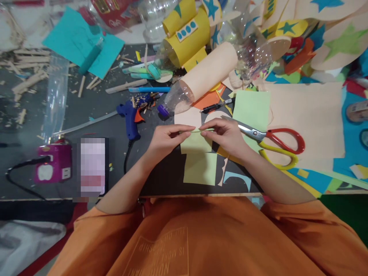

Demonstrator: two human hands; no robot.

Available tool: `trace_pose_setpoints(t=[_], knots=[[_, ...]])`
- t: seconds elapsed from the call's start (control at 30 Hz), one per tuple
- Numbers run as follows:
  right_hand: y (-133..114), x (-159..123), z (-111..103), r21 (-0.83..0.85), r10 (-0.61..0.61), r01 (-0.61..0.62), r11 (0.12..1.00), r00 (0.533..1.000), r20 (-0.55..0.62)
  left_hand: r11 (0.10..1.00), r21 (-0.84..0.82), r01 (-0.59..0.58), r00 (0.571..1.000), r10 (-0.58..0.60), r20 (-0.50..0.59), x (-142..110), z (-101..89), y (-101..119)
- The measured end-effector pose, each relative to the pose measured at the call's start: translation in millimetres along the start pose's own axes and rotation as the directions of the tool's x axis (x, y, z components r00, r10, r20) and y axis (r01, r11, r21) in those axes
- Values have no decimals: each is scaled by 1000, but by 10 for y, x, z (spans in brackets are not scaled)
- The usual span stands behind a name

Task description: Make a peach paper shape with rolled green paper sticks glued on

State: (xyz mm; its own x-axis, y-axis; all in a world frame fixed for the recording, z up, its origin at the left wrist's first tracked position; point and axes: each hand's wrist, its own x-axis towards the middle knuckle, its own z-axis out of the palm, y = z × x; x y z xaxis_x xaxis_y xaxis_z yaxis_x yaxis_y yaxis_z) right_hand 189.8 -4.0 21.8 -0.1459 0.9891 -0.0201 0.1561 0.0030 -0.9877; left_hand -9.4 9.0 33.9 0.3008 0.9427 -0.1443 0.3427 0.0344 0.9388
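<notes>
My left hand point(169, 138) and my right hand point(222, 134) meet above the middle of the table, each pinching one end of a thin pale green paper piece point(196, 131). It is seen nearly edge-on, so its full shape does not show. Below the hands are a yellow-green paper square point(197, 146) and, closer to me, a second yellow-green square point(200, 168). Large scissors point(255, 133) with red and yellow handles lie partly open beside my right hand. Just beyond the hands rests a black pen point(217, 105).
A blue glue gun point(130, 119) lies left of my hands, its cord running to the table edge. Beyond are a paper-wrapped bottle point(211, 73) and a yellow-wrapped bottle point(189, 38). A phone point(92, 166) and a magenta power adapter point(53, 163) are at left; large peach paper point(307, 122) lies right.
</notes>
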Motion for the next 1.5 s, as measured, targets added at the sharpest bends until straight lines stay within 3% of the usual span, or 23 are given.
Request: trace_pose_setpoints(t=[0.3, 0.67, 1.5], knots=[[-13, -30, 29, -36, -13, 13, 999, 1000, 16, 997, 74, -5, 996, -1, 84, 18, 3, -19], [11, -33, 8, -49, 29, -28, 998, 999, 15, 990, 136, -41, 997, 32, 69, 7, -13, -38], [-61, -14, -3, 109, 107, -114, 988, 992, 69, 1000, -4, -11, 997, 11, 71, 18, -38, -7]])
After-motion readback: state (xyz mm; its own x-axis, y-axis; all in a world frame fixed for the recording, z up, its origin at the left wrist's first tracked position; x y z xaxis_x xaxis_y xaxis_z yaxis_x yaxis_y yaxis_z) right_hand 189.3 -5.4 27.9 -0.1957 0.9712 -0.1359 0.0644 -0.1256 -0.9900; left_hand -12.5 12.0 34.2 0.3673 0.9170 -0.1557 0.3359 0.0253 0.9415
